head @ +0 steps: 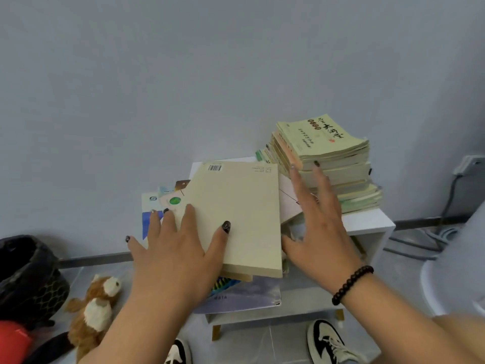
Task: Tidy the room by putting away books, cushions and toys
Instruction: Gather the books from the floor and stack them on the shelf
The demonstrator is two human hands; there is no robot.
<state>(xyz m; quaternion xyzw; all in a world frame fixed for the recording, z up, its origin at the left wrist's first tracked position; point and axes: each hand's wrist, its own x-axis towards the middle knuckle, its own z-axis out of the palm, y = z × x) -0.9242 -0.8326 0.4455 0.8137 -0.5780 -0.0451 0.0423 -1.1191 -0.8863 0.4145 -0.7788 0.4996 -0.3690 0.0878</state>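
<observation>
Black mesh bin sits far off the left hand's outer side, its contents too dark to read. Left hand lies flat, fingers spread, on a pale cream book lying back cover up with a barcode, topping a messy pile whose lower covers are mostly hidden. Right hand is released, fingers straight, beside the book's right edge, fingertips before the tall yellowed book stack. Plush toy lies on the floor below the left hand.

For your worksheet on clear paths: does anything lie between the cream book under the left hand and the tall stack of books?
Yes. The right hand, fingers spread, lies between the cream book and the tall stack. The left hand presses the book's near-left corner.
</observation>
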